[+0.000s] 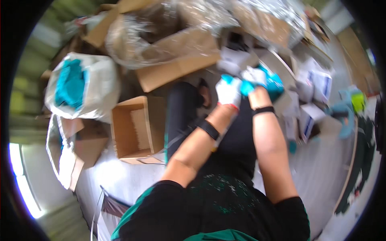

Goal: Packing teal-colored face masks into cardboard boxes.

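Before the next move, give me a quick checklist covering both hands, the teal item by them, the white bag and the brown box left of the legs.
1. Left hand in view, gloved: ok.
2. Right hand in view, gloved: ok.
3. Firm grip on the teal item: cannot tell, blurred.
4. White bag open, teal material visible inside: ok.
5. Brown box open: ok.

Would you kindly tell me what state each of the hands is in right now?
Left hand: gloved, beside the right; too blurred to tell open or closed.
Right hand: gloved, by the teal bundle; whether closed on it cannot be told.
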`<state>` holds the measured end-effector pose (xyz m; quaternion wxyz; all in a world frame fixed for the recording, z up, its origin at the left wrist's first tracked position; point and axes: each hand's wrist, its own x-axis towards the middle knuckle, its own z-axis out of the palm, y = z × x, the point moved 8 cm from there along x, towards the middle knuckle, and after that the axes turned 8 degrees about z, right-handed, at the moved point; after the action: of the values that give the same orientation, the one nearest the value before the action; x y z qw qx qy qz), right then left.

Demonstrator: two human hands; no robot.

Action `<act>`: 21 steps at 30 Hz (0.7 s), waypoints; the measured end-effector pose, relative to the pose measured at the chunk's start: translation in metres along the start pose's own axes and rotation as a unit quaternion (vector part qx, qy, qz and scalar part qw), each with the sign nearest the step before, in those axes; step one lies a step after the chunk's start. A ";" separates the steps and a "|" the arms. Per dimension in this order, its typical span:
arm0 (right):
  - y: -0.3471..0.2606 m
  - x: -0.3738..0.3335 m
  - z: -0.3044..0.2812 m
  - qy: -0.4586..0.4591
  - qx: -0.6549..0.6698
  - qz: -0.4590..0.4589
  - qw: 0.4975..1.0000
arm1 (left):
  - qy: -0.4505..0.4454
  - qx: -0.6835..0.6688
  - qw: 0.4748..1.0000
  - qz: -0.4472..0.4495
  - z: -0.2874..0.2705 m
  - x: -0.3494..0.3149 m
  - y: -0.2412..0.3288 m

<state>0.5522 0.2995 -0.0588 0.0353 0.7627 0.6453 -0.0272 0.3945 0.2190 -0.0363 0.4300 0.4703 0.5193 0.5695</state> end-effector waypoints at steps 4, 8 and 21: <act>-0.038 -0.024 0.018 -0.073 -0.154 -0.200 0.965 | 0.107 -0.192 0.964 -0.151 -0.012 -0.043 -0.017; -0.019 -0.001 0.016 -0.002 0.248 0.074 0.966 | 0.156 -0.207 0.948 -0.188 -0.038 -0.050 -0.007; 0.234 0.016 -0.059 0.084 0.733 0.180 0.651 | 0.212 -0.288 0.934 0.004 -0.316 -0.021 0.068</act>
<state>0.7854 0.2814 0.0031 -0.5852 0.6407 0.2652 -0.4204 0.0885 0.1330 0.0237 0.4249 0.1967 0.4101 0.7827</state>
